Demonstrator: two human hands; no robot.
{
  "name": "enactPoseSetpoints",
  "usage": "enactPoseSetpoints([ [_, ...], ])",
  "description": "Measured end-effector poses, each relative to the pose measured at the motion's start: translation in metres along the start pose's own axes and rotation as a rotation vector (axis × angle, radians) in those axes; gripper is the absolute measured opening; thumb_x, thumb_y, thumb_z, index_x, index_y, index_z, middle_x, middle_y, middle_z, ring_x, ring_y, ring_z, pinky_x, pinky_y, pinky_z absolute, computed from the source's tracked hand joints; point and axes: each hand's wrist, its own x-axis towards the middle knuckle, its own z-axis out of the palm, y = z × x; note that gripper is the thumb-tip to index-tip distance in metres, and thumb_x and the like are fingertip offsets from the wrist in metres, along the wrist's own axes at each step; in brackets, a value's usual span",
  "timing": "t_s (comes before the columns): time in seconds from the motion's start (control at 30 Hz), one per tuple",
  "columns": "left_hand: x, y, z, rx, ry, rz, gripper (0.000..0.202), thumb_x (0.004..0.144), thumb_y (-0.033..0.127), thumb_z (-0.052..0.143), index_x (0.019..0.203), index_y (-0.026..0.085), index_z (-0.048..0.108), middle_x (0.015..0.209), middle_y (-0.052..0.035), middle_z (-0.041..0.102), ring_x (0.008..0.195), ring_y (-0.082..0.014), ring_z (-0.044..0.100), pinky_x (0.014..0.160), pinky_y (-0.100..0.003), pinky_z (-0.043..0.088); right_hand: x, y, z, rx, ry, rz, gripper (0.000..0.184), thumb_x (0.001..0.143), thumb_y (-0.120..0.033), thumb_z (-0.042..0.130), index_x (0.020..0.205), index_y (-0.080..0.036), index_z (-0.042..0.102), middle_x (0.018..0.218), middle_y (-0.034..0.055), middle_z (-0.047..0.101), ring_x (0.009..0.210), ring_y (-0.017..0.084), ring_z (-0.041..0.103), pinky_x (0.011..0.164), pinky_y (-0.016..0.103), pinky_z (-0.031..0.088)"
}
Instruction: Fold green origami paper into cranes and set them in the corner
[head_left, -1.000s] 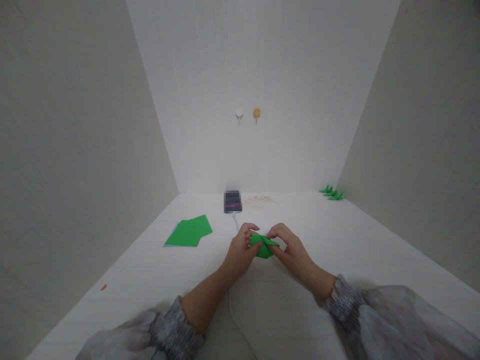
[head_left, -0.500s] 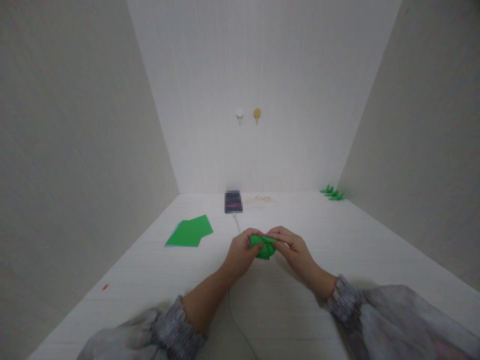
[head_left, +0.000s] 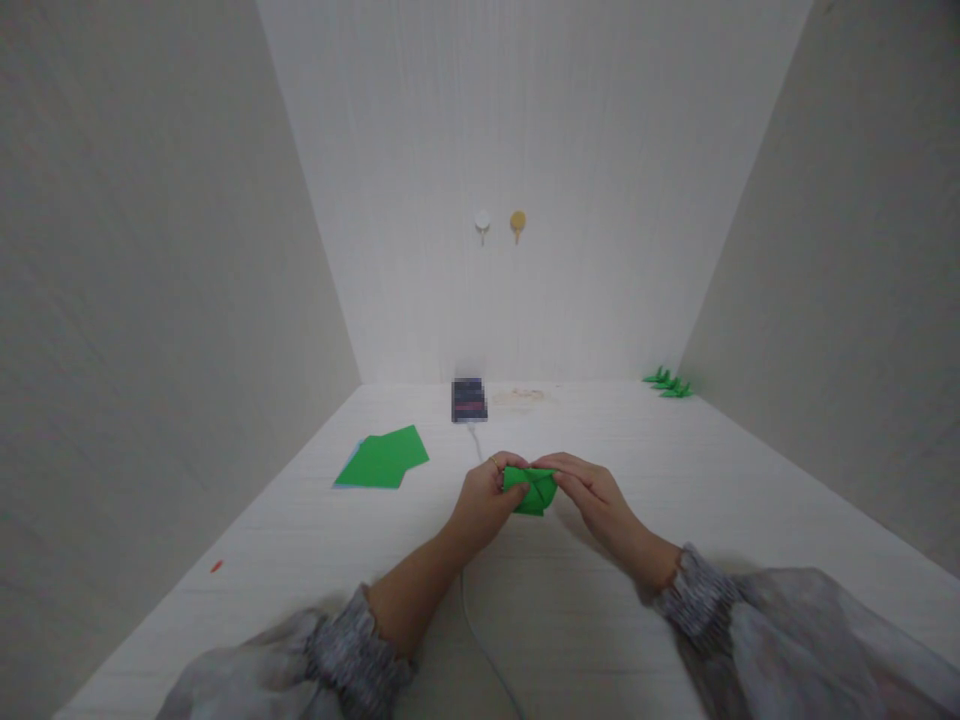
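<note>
A small folded piece of green paper point(head_left: 534, 492) is held between both hands above the white table, with crease lines across its face. My left hand point(head_left: 486, 500) grips its left side, thumb on the front and fingers behind. At the upper right corner, my right hand point(head_left: 592, 492) pinches the paper between thumb and fingers. The fingertips behind the paper are partly hidden. Flat green paper sheets point(head_left: 382, 460) lie overlapping on the table to the left of my hands.
Several folded green paper pieces point(head_left: 670, 383) stand at the back right. A phone-like device point(head_left: 469, 400), blurred out, sits at the back wall with a white cable point(head_left: 480, 640) running under my hands. A small red scrap point(head_left: 217, 566) lies at left. Two hooks point(head_left: 517, 222) hang on the wall.
The top edge of the held green paper, which was lifted and curved, now lies flatter. My right fingers have shifted slightly along its right corner. The camera view has moved a little.
</note>
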Motion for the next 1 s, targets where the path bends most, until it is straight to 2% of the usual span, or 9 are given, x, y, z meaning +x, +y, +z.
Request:
enactPoseSetpoints([
  [0.2, -0.001, 0.002, 0.001, -0.042, -0.003, -0.021, 0.021, 0.065, 0.016, 0.055, 0.087, 0.015, 0.054, 0.066, 0.0004, 0.056, 0.059, -0.01, 0.051, 0.054, -0.021, 0.041, -0.001, 0.0, 0.0, 0.047, 0.018, 0.032, 0.025, 0.083, -0.021, 0.039, 0.089, -0.019, 0.063, 0.089, 0.005, 0.063, 0.087, 0.017, 0.056, 0.08, 0.031, 0.044],
  [0.33, -0.001, 0.004, 0.0, 0.01, 0.023, -0.01, 0.021, 0.065, 0.016, 0.053, 0.086, 0.015, 0.054, 0.066, 0.0007, 0.056, 0.059, -0.01, 0.05, 0.054, -0.021, 0.04, 0.0, -0.004, 0.001, 0.059, 0.026, 0.036, 0.026, 0.085, -0.023, 0.037, 0.089, -0.019, 0.062, 0.09, 0.0056, 0.062, 0.088, 0.017, 0.056, 0.081, 0.031, 0.043],
  [0.47, -0.001, 0.007, -0.001, 0.124, 0.072, 0.044, 0.02, 0.066, 0.015, 0.052, 0.085, 0.017, 0.056, 0.07, 0.0002, 0.057, 0.064, -0.0118, 0.051, 0.059, -0.022, 0.041, 0.003, -0.006, 0.002, -0.02, 0.08, -0.02, 0.017, 0.082, -0.027, 0.044, 0.085, -0.02, 0.06, 0.089, 0.0063, 0.058, 0.087, 0.017, 0.053, 0.079, 0.031, 0.043],
  [0.63, -0.002, 0.013, 0.001, 0.263, 0.096, 0.128, 0.021, 0.068, 0.014, 0.05, 0.087, 0.019, 0.057, 0.078, -0.0021, 0.059, 0.075, -0.0159, 0.053, 0.068, -0.027, 0.041, 0.005, -0.001, 0.005, -0.192, 0.132, -0.06, 0.009, 0.077, -0.027, 0.053, 0.073, -0.019, 0.057, 0.074, 0.0036, 0.054, 0.074, 0.016, 0.051, 0.067, 0.03, 0.043],
  [0.77, -0.002, 0.015, 0.003, 0.329, 0.1, 0.181, 0.022, 0.069, 0.013, 0.049, 0.087, 0.019, 0.058, 0.082, -0.0031, 0.059, 0.079, -0.0172, 0.053, 0.072, -0.028, 0.04, 0.004, 0.003, 0.007, -0.251, 0.118, -0.045, 0.01, 0.077, -0.025, 0.052, 0.074, -0.02, 0.059, 0.07, 0.0032, 0.054, 0.07, 0.016, 0.051, 0.063, 0.029, 0.043],
  [1.0, -0.003, 0.015, 0.002, 0.382, 0.077, 0.21, 0.022, 0.069, 0.012, 0.048, 0.088, 0.018, 0.056, 0.085, -0.0043, 0.059, 0.08, -0.0166, 0.053, 0.072, -0.028, 0.041, 0.003, 0.006, 0.006, -0.273, 0.082, -0.011, 0.012, 0.078, -0.024, 0.052, 0.081, -0.021, 0.063, 0.073, 0.0036, 0.06, 0.071, 0.016, 0.055, 0.067, 0.03, 0.044],
])
